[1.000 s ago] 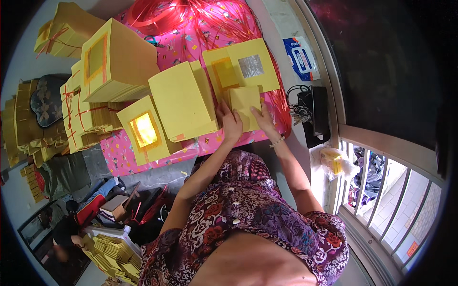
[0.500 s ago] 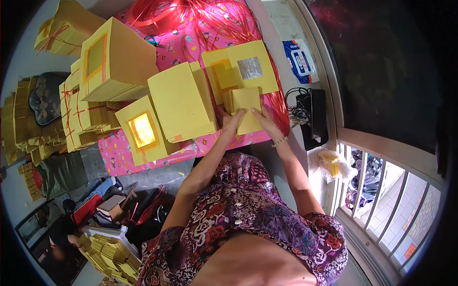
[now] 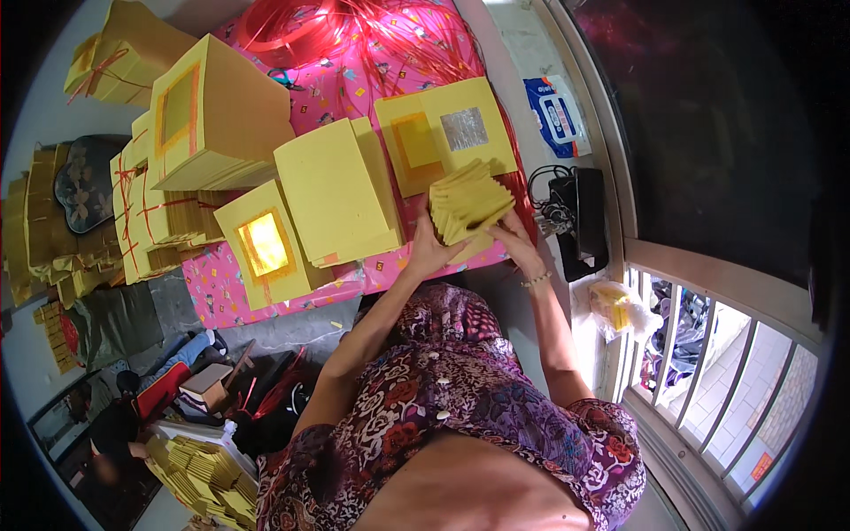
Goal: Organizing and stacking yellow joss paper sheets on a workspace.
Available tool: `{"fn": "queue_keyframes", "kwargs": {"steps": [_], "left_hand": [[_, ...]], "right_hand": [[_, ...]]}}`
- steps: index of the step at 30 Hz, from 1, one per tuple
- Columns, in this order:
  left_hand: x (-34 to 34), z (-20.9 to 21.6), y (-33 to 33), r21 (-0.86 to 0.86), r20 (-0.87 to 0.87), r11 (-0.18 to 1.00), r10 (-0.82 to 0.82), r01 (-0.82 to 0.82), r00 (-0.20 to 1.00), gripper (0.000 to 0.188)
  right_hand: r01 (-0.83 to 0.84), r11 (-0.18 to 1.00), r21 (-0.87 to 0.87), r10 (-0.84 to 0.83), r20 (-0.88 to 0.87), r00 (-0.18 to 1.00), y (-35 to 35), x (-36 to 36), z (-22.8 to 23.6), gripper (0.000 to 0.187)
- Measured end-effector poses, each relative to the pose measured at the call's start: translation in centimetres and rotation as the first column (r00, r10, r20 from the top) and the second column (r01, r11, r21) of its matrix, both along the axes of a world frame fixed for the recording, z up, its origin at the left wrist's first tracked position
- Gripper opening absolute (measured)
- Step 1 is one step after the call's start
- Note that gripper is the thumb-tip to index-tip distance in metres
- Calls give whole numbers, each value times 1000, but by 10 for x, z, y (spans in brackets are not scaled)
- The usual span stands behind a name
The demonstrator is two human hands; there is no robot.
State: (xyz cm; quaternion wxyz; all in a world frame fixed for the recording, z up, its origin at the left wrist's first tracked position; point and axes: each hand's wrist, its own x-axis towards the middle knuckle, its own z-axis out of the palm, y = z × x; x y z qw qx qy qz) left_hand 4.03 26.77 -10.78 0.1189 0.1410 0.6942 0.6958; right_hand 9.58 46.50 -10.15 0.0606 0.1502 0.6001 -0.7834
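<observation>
Between my two hands is a bundle of folded yellow paper (image 3: 467,199), its layers fanned and tilted over the table's near edge. My left hand (image 3: 428,248) grips its left side. At the lower right, my right hand (image 3: 517,243) closes on the bundle's edge. Just beyond lie flat yellow sheets, one with a silver foil square (image 3: 465,128) and one with an orange-framed gold square (image 3: 416,142). To the left stands a thick stack of plain yellow paper (image 3: 336,190). Beside that, a yellow sheet with a shiny gold square (image 3: 264,243) catches the light.
A pink patterned cloth (image 3: 328,102) covers the table. Red plastic strands (image 3: 425,44) and teal-handled scissors (image 3: 282,78) lie toward the back. Tall yellow paper stacks (image 3: 226,115) rise at left. A blue-and-white packet (image 3: 556,115) and black cables (image 3: 553,199) sit along the right ledge. Another person (image 3: 115,434) is at lower left.
The paper bundle has gone from an upright, compact block to a tilted fan of layers. My right hand has shifted slightly right and down to its edge.
</observation>
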Motion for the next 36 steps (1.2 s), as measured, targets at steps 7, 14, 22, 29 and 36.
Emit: {"fn": "queue_keyframes", "kwargs": {"steps": [7,14,22,29,36], "left_hand": [[13,-15,-29,-290,-103,953,-117,83,988,100],[15,-9,-30,-344,-170,936,-131,66,977,90],[15,-22,-37,-424,-146,899,-184,107,972,98],[14,-18,-37,-386,-151,915,-191,119,970,101],[14,-20,-40,-404,-62,901,-196,155,979,103]], "right_hand": [[-85,911,404,162,-160,974,-7,11,-16,71],[297,639,709,-84,-320,944,-14,6,62,49],[-48,101,994,439,-1,899,-92,0,92,67],[-34,101,994,404,-10,915,-86,-8,93,64],[-23,87,996,441,-17,897,-92,-5,91,63]]}}
